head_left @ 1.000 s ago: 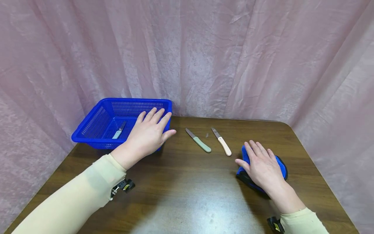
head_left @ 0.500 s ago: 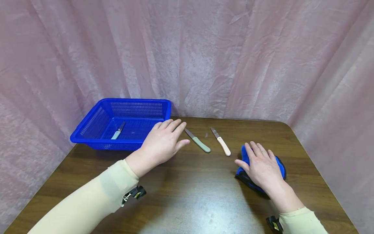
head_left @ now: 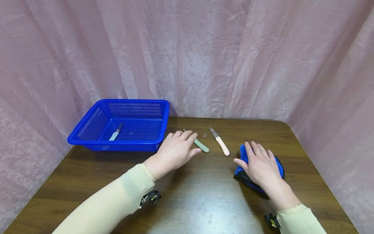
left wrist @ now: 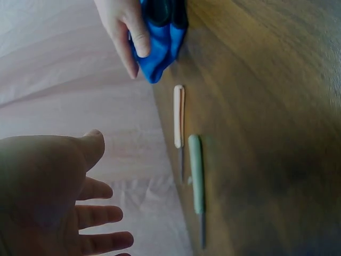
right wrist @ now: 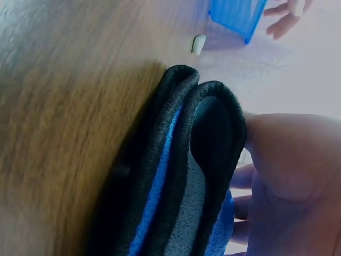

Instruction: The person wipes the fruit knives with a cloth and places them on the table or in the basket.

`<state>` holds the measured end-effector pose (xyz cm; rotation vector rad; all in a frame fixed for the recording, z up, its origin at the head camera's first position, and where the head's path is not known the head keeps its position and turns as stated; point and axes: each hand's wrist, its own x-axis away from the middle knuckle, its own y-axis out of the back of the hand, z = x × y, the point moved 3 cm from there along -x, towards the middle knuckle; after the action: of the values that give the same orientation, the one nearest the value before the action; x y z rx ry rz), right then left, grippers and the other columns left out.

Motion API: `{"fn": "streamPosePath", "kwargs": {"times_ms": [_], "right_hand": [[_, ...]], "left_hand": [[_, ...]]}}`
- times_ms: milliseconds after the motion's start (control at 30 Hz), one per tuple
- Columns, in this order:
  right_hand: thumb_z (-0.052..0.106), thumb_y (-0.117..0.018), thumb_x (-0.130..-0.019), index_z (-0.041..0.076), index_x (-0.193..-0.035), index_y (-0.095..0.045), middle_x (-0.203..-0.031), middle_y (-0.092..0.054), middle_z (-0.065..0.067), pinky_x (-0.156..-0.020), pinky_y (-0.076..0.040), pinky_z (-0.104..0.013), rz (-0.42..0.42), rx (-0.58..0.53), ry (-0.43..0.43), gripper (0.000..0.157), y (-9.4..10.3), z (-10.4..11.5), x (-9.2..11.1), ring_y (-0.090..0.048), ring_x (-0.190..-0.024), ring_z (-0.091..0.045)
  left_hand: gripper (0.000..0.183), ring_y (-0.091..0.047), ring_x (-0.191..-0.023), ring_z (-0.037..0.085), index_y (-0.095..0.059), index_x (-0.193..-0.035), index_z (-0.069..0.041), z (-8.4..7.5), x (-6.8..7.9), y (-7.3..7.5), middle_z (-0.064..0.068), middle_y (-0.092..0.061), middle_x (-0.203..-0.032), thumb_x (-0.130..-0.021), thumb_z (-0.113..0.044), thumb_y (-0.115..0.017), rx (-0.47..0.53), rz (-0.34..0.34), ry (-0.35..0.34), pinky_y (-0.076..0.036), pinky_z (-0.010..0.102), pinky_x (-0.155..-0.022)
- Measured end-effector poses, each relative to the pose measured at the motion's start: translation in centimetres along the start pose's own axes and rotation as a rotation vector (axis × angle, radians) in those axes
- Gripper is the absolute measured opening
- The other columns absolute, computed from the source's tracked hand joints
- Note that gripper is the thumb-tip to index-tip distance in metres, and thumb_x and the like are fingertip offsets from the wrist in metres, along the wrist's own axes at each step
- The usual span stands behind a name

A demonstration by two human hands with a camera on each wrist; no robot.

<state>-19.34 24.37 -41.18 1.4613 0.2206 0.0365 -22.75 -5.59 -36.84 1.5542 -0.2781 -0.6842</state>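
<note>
My left hand [head_left: 176, 149] hovers over the green-handled knife [head_left: 201, 145], fingers spread and holding nothing. In the head view it covers part of that knife's blade. The left wrist view shows the green handle [left wrist: 196, 173] beyond the palm, apart from the fingers. Just right of it lies a knife with a cream handle [head_left: 222, 146]. My right hand [head_left: 262, 167] rests flat, fingers extended, on a folded blue cloth [head_left: 243, 152] with black edging. In the right wrist view the cloth's stacked folds [right wrist: 176, 170] show a grey inner side.
A blue plastic basket [head_left: 117, 142] stands at the back left of the wooden table [head_left: 204, 201]. Inside it lies a knife with a pale blue handle [head_left: 114, 136]. A small clear scrap [head_left: 205, 135] lies between the two table knives. A pink curtain [head_left: 193, 65] hangs behind the table.
My left hand has moved right and toward me, from over the basket to over the green-handled knife. My right hand has stayed on the cloth.
</note>
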Motion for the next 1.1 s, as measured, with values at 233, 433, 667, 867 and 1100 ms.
{"fn": "streamPosePath", "kwargs": {"times_ms": [233,433,667,867,1100], "right_hand": [[0.057,-0.066,-0.107,-0.006,-0.164,-0.04,-0.156,-0.046,-0.042,-0.116,-0.033,-0.077,0.021,-0.013,-0.06,0.088,-0.2,-0.1,-0.2,-0.045,-0.142,-0.063],[0.053,-0.071,-0.105,-0.004,-0.166,-0.037,-0.151,-0.05,-0.041,-0.114,-0.035,-0.077,0.083,-0.021,-0.102,0.091,-0.6,-0.4,-0.4,-0.048,-0.136,-0.065],[0.043,-0.074,-0.105,-0.005,-0.166,-0.038,-0.146,-0.055,-0.037,-0.107,-0.042,-0.075,0.138,0.008,-0.091,0.086,-0.9,-0.1,-0.8,-0.053,-0.132,-0.061],[0.034,-0.073,-0.105,-0.006,-0.164,-0.041,-0.145,-0.056,-0.038,-0.104,-0.044,-0.074,0.128,0.022,-0.088,0.078,-1.0,0.0,-1.1,-0.055,-0.13,-0.059],[0.03,-0.072,-0.104,-0.006,-0.161,-0.045,-0.14,-0.058,-0.037,-0.101,-0.046,-0.073,0.097,0.02,-0.081,0.073,-1.1,-0.1,-1.1,-0.057,-0.126,-0.058]], "left_hand": [[0.063,-0.066,-0.13,0.037,-0.061,-0.157,-0.012,-0.6,-1.2,-2.5,0.009,-0.064,-0.151,-0.112,-0.056,-0.058,0.064,0.113,0.045,-0.055,0.056,-0.102],[0.061,-0.063,-0.132,0.035,-0.06,-0.158,-0.014,-1.1,-2.6,-4.7,0.008,-0.061,-0.154,-0.114,-0.056,-0.054,0.107,0.211,0.067,-0.054,0.055,-0.104],[0.058,-0.061,-0.133,0.035,-0.061,-0.158,-0.017,-1.3,-3.8,-6.2,0.008,-0.059,-0.156,-0.114,-0.054,-0.054,0.13,0.251,0.097,-0.055,0.054,-0.105],[0.057,-0.062,-0.132,0.035,-0.064,-0.155,-0.017,-1.2,-4.3,-6.7,0.008,-0.06,-0.154,-0.114,-0.056,-0.053,0.118,0.276,0.104,-0.056,0.053,-0.103],[0.054,-0.063,-0.129,0.033,-0.068,-0.148,-0.018,-1.2,-4.4,-7.2,0.007,-0.063,-0.148,-0.114,-0.056,-0.053,0.112,0.291,0.107,-0.058,0.053,-0.1]]}}
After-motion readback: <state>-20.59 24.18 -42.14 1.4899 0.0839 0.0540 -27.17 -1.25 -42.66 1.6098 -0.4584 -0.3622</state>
